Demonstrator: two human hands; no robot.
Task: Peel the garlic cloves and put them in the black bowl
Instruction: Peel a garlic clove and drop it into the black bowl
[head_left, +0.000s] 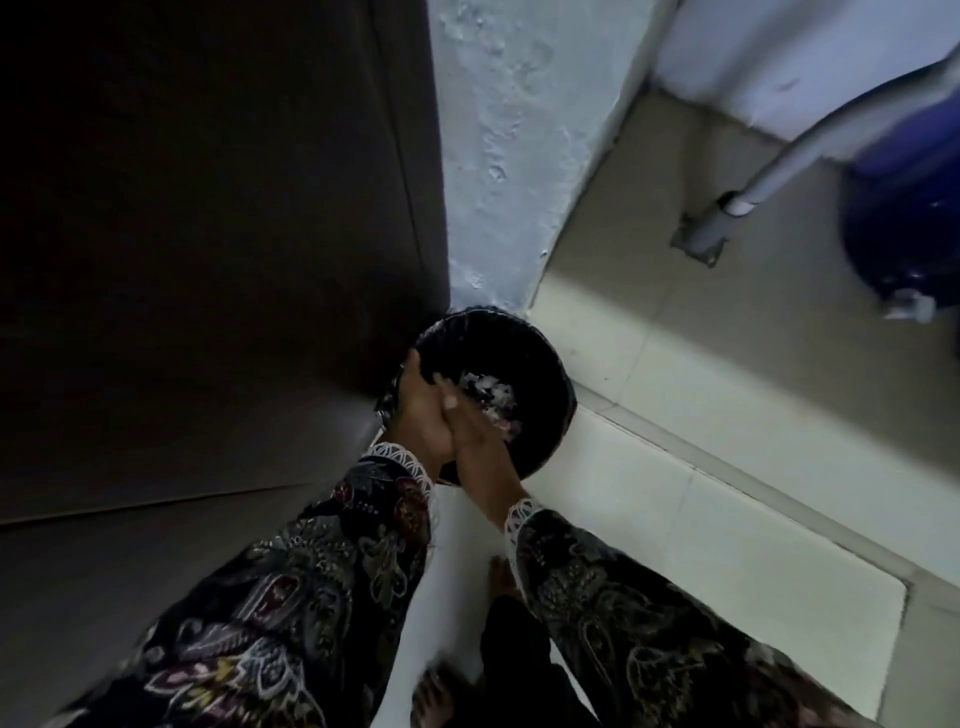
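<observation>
A person stands barefoot on a pale tiled floor (701, 519), holding a black bowl (524, 358) at the centre of the frame, seen from above. The bowl is round and dark, its inside nearly black in the dim light, and it carries a small heap of whitish, papery scraps with purple tinges (493, 397) against its near wall; whether these are garlic cloves or skins cannot be told through the blur. The left hand (421, 410) grips the bowl's left rim, fingers curled over the edge. The right hand (475, 436) reaches into the bowl from below with fingers fairly straight, their tips at the scraps; whether it pinches any of them cannot be told. Both arms wear dark patterned sleeves (322, 587) with white lace cuffs. A dark door or panel (208, 208) fills the upper left, a rough whitewashed wall (498, 130) rises at top centre, and a grey pipe (810, 145) and blue container (904, 197) sit at upper right.
</observation>
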